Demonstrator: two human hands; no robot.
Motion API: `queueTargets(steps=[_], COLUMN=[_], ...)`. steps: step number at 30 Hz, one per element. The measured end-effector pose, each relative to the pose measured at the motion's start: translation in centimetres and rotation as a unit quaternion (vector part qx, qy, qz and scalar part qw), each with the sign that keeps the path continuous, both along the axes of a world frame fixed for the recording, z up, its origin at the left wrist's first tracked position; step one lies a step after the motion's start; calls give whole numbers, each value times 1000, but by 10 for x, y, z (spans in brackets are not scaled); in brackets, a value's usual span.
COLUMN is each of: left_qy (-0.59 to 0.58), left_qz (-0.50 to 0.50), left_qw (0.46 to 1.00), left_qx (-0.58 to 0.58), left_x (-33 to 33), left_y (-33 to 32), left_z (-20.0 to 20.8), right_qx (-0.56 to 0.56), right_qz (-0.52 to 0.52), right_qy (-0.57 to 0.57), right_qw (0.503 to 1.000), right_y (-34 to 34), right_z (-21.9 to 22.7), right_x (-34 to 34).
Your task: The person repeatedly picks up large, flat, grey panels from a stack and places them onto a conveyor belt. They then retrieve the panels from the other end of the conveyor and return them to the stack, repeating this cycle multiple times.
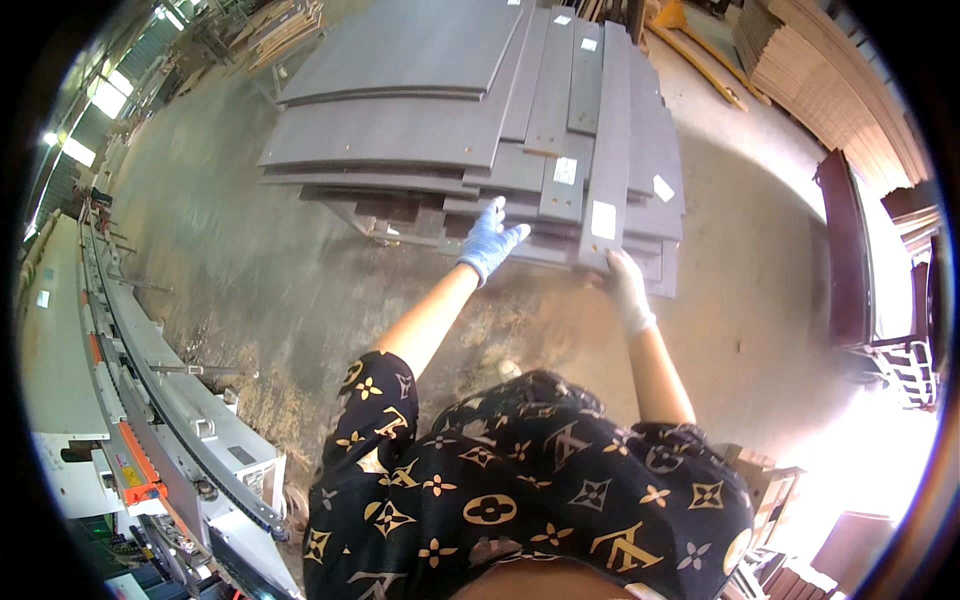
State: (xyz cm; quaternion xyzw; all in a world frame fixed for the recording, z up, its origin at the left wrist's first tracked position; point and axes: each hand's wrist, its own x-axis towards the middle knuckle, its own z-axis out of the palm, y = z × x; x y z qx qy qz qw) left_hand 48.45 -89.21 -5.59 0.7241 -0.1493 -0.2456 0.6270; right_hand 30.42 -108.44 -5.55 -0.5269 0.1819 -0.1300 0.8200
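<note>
A stack of grey panels (400,128) of differing sizes lies in front of me, several with white labels. My right hand (626,288), in a pale glove, grips the near end of a long narrow grey board (609,150) on top of the stack. That board has a white label close to the hand. My left hand (490,243), in a blue glove, is at the stack's near edge with its fingers apart, holding nothing. Left of that long board, a shorter narrow board (562,190) with a label and small holes lies in the stack.
A long machine with a rail (150,370) runs along the left side. Yellow pallet-truck forks (700,50) stand at the far right, beside a tall stack of brown sheets (830,80). A dark red panel (846,250) stands upright on the right.
</note>
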Motion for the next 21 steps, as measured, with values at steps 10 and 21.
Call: queueTargets(steps=[10, 21], left_qy=[-181, -222], left_qz=[89, 299], left_qw=[859, 903], left_qx=[471, 216], left_x=[67, 53], left_y=[-154, -136], left_z=[54, 36], right_qx=[60, 58], right_qz=[-170, -104], right_qy=[93, 44], right_qw=[979, 992], right_y=[-24, -41], right_z=[-33, -22], right_x=[-38, -17])
